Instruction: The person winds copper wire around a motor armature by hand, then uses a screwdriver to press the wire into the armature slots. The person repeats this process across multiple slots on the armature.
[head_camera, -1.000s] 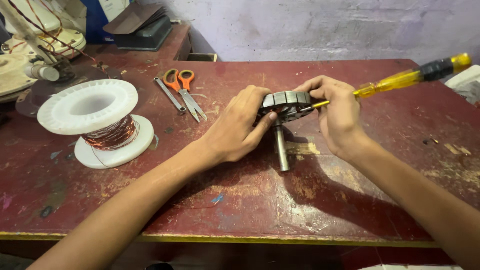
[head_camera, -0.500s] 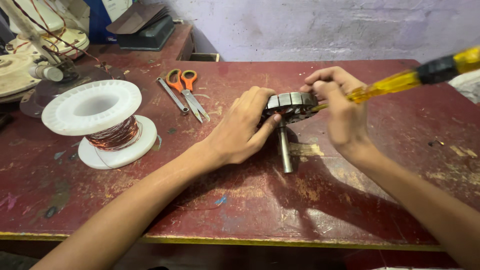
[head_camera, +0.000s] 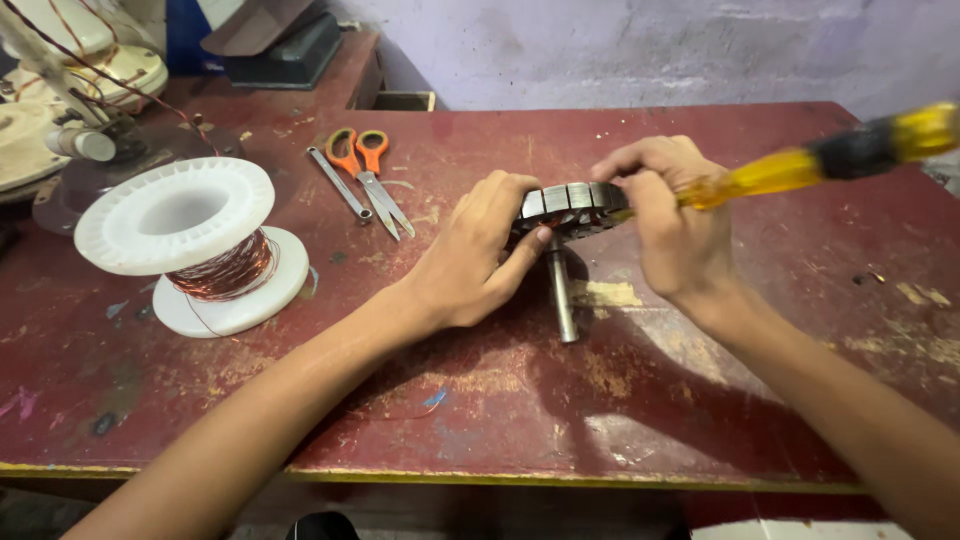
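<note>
Gripping ribbed steel stator (head_camera: 572, 203), yellow-handled screwdriver (head_camera: 800, 168).

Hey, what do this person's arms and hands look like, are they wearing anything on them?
Both are bare. The left hand and right hand have no gloves, and no rings, watch or bands show on the fingers or wrists. No sleeve is visible on either forearm as far as the picture reaches; the arms run out of the lower edge uncovered. Fingernails look short. No marks or bandages can be made out.
</note>
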